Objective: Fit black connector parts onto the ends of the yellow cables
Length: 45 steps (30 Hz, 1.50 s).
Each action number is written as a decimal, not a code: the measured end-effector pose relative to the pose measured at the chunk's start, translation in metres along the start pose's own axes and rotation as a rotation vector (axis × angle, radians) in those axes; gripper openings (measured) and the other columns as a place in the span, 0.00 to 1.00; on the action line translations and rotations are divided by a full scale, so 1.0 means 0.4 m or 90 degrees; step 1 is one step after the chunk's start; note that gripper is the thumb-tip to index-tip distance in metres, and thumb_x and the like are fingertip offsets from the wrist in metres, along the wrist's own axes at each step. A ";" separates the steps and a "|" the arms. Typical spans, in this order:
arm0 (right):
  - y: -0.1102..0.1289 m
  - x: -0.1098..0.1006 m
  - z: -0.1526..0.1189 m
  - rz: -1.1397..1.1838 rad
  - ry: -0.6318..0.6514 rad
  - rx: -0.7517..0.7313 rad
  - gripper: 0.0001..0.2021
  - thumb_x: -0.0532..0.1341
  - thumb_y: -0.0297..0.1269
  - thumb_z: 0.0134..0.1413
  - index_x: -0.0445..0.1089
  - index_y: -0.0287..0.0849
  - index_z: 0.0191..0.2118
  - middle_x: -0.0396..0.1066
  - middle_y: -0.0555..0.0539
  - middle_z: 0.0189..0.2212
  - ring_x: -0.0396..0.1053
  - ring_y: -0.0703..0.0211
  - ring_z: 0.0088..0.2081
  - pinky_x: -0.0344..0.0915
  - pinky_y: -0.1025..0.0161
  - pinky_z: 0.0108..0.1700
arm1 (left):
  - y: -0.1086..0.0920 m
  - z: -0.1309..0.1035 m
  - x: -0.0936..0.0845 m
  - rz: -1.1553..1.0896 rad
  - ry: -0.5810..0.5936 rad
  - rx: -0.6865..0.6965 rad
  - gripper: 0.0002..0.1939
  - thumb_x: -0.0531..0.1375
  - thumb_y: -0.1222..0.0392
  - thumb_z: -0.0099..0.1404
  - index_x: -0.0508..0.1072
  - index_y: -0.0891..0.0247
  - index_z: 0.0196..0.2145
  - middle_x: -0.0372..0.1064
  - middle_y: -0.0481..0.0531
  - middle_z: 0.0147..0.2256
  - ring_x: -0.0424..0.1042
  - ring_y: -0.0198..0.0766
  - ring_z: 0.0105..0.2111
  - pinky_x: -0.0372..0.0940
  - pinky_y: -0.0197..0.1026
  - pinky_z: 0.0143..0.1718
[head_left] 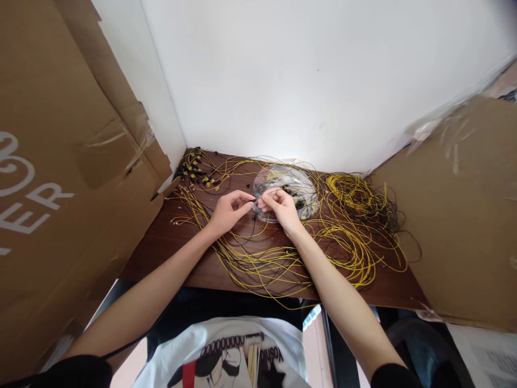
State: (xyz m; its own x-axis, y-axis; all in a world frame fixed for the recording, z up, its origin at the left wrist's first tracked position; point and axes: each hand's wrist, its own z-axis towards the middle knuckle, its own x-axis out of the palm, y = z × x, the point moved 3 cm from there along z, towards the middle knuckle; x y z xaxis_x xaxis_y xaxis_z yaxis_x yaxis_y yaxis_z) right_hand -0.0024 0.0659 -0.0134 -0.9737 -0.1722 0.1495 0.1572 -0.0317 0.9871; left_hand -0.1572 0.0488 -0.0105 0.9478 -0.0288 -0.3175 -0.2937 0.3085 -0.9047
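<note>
My left hand (231, 212) pinches a small dark piece (254, 200) between thumb and forefinger; its exact kind is too small to make out. Close beside it, my right hand (283, 207) has thumb and forefinger closed on a thin black wire that runs toward the left fingertips. Both hands are over the middle of the brown table, in front of a clear plastic bag (309, 196) with black and yellow parts in it. Below the hands, long yellow and black wires (262, 264) curve across the tabletop.
A tangled heap of yellow and black wires (351, 196) lies at the right. Several small black and yellow parts (196, 170) are clustered at the back left. Cardboard panels (81, 134) flank the brown table (149, 258), and a white wall (302, 81) rises behind it.
</note>
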 end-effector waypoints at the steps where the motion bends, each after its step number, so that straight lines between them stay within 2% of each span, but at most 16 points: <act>1: 0.000 -0.001 0.001 0.002 -0.004 0.001 0.18 0.67 0.47 0.38 0.65 0.40 0.30 0.71 0.51 0.23 0.70 0.64 0.26 0.65 0.66 0.29 | -0.002 0.000 -0.001 0.003 -0.006 0.004 0.09 0.60 0.58 0.56 0.74 0.67 0.33 0.65 0.47 0.23 0.58 0.29 0.22 0.55 0.33 0.25; 10: -0.013 -0.012 0.004 -0.012 -0.064 0.008 0.17 0.66 0.48 0.40 0.65 0.40 0.31 0.70 0.52 0.22 0.68 0.65 0.24 0.65 0.67 0.27 | -0.003 0.000 -0.001 0.010 0.001 0.015 0.09 0.62 0.59 0.54 0.75 0.66 0.34 0.60 0.45 0.20 0.57 0.30 0.22 0.54 0.34 0.25; 16: -0.004 -0.008 0.003 -0.044 -0.022 0.012 0.18 0.66 0.50 0.40 0.68 0.40 0.30 0.71 0.49 0.24 0.68 0.64 0.26 0.65 0.66 0.29 | -0.001 0.000 -0.002 0.005 0.000 0.020 0.09 0.62 0.59 0.54 0.75 0.65 0.33 0.60 0.45 0.20 0.57 0.30 0.21 0.54 0.34 0.25; 23: 0.004 0.002 -0.001 -0.116 0.030 -0.060 0.15 0.66 0.48 0.42 0.70 0.39 0.23 0.70 0.48 0.26 0.66 0.63 0.27 0.64 0.64 0.33 | -0.002 -0.001 -0.004 0.011 0.000 0.030 0.09 0.62 0.60 0.54 0.75 0.66 0.34 0.60 0.44 0.21 0.57 0.30 0.22 0.54 0.34 0.26; 34: 0.004 -0.011 0.000 -0.070 -0.068 -0.045 0.16 0.65 0.49 0.41 0.67 0.40 0.26 0.68 0.51 0.21 0.66 0.64 0.24 0.64 0.64 0.31 | 0.004 0.001 -0.001 0.003 0.009 0.042 0.10 0.62 0.58 0.55 0.75 0.65 0.33 0.61 0.46 0.22 0.57 0.30 0.22 0.54 0.34 0.26; 39: 0.007 -0.002 -0.001 -0.061 -0.021 -0.036 0.16 0.66 0.49 0.40 0.69 0.40 0.28 0.70 0.50 0.23 0.68 0.63 0.25 0.66 0.64 0.32 | 0.003 -0.001 -0.006 -0.013 -0.019 0.080 0.08 0.62 0.60 0.56 0.74 0.65 0.33 0.64 0.49 0.28 0.57 0.30 0.23 0.54 0.34 0.26; 45: 0.013 0.012 -0.007 -0.096 0.058 -0.045 0.15 0.67 0.47 0.39 0.72 0.39 0.27 0.71 0.49 0.22 0.68 0.63 0.24 0.65 0.65 0.29 | -0.011 -0.005 -0.005 0.018 -0.028 0.095 0.07 0.62 0.62 0.55 0.73 0.65 0.34 0.63 0.48 0.27 0.57 0.29 0.23 0.55 0.34 0.26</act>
State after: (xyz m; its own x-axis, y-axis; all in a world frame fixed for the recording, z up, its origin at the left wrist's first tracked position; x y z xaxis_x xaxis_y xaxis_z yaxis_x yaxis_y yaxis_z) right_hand -0.0059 0.0620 -0.0075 -0.9687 -0.2479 -0.0090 0.0248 -0.1325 0.9909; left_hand -0.1582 0.0455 -0.0064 0.9447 0.0230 -0.3272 -0.3025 0.4463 -0.8422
